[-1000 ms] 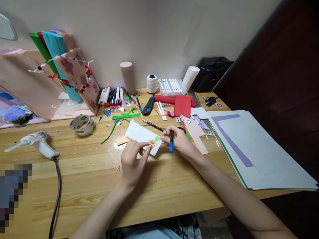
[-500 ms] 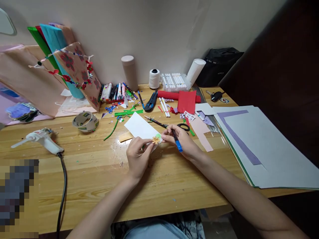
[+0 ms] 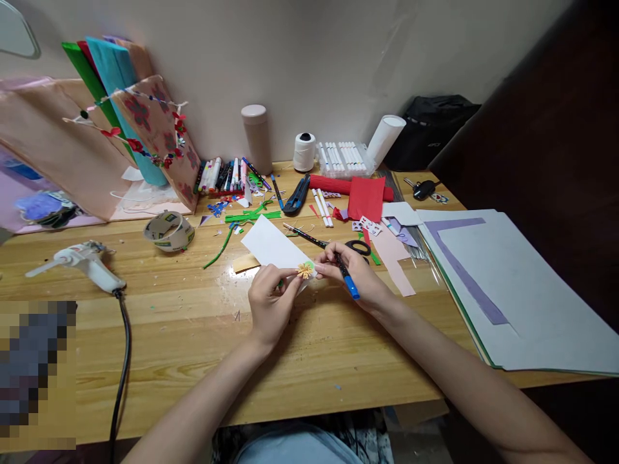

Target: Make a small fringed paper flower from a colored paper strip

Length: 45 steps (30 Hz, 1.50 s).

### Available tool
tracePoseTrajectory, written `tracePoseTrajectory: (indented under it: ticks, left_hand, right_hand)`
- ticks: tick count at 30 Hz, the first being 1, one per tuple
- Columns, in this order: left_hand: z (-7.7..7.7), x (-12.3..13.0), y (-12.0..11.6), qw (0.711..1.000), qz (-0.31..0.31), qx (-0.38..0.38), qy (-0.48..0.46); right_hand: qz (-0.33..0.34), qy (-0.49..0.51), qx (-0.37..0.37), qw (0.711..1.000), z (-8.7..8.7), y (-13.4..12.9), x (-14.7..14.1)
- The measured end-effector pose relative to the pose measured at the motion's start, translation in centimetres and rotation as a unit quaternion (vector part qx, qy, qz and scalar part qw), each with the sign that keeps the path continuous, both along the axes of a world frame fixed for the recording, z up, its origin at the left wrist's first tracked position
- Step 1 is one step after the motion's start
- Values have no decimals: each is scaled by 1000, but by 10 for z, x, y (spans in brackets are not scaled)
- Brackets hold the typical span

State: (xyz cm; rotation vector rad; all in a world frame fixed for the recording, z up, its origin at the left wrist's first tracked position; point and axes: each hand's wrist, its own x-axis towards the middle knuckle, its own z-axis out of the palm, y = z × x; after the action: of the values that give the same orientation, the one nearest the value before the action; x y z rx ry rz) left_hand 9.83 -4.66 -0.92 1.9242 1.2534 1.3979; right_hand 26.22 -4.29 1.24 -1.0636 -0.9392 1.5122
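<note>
My left hand (image 3: 273,296) pinches a small yellow-orange fringed paper flower (image 3: 305,270) between thumb and fingertips. My right hand (image 3: 351,270) is closed around a dark marker pen (image 3: 349,283) with a blue end pointing back toward me. The thumb and index fingertips of that hand meet at the flower's right edge. Just behind the flower shows a light green spot on a white sheet of paper (image 3: 275,243), which lies beneath the hands. Beyond my right hand a slim dark pen (image 3: 304,236) rests near black-handled scissors (image 3: 358,248), partly hidden.
At left are a glue gun (image 3: 91,267) with its cord and a tape roll (image 3: 169,231). Behind the paper lie a utility knife (image 3: 296,195), green scraps, markers and red crepe paper (image 3: 366,198). Large white sheets (image 3: 532,290) cover the right side. A tumbler (image 3: 257,138) stands at the wall.
The view has shifted slightly, so most things sit a little farther right. Both hands keep their hold, and the flower is turned slightly in my fingers.
</note>
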Motion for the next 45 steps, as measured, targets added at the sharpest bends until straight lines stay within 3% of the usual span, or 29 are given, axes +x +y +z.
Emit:
tracePoseTrajectory:
  ticks: [7,12,18,20,27,30,32,36,45]
  left_hand:
    - [4,-14,9,999,47,6,-4]
    - [1,-27,29,995,78,-41,53]
    - [-6,-30,44,974,106,-123,159]
    - [-7,-30,44,967,108,-144,182]
    - [-6,-32,41,959,114,-173,196]
    - [-3,-30,35,974,66,-131,171]
    - [-3,-26,29,982,-15,-120,146]
    - [-6,-18,17,970,-143,-140,139]
    - [-4,-15,9,958,-191,-154,149]
  right_hand:
    - [38,-153,11,987,-14,11,17]
    - [37,-262,85,961,-34,16,20]
    - [-35,-347,142,926,-25,13,17]
    - [-59,-352,153,922,-20,11,17]
    - [-30,-233,132,963,-19,11,15]
    - [-21,-186,153,970,-17,8,14]
    - [10,-134,159,978,-14,4,12]
    - [97,-92,129,982,-11,-6,2]
    - [109,-181,107,971,-11,-10,-8]
